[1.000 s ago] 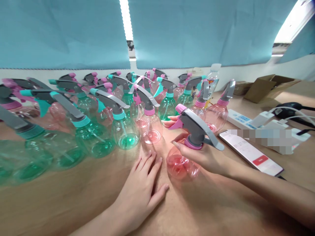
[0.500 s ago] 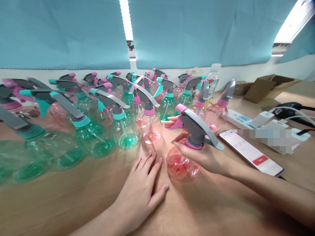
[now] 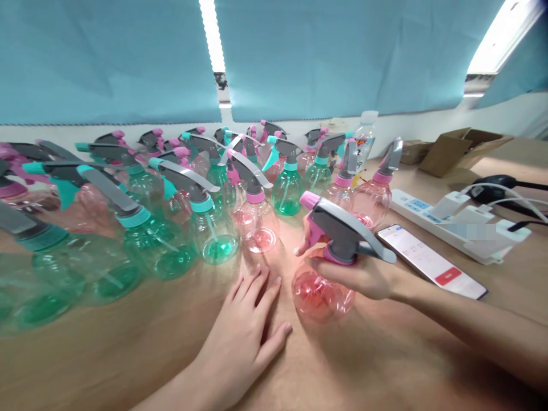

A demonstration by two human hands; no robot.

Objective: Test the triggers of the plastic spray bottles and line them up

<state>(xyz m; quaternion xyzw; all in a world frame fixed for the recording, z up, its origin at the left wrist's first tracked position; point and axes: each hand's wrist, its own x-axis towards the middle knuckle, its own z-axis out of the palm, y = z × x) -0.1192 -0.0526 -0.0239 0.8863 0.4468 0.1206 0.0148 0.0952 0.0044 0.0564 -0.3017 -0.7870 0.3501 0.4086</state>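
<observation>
My right hand [image 3: 363, 275] is wrapped round the neck of a clear pink spray bottle [image 3: 319, 294] with a grey and pink trigger head. Its palm side and some fingers are hidden behind the bottle. Flat on the table, fingers stretched out, lies my left hand [image 3: 244, 325], holding nothing. Just beyond its fingertips stand another pink spray bottle [image 3: 258, 225] and a green spray bottle [image 3: 214, 237] with a turquoise collar.
Several more green and pink spray bottles [image 3: 158, 245] crowd the left and back of the wooden table [image 3: 171, 342]. On the right lie a phone [image 3: 428, 260] and a white power strip [image 3: 440, 222] with cables. Behind are a cardboard box [image 3: 458, 151] and a labelled clear bottle [image 3: 366, 137].
My right hand's fingers have drawn in closer round the bottle's neck and trigger. The view has shifted slightly. My left hand stays flat on the table.
</observation>
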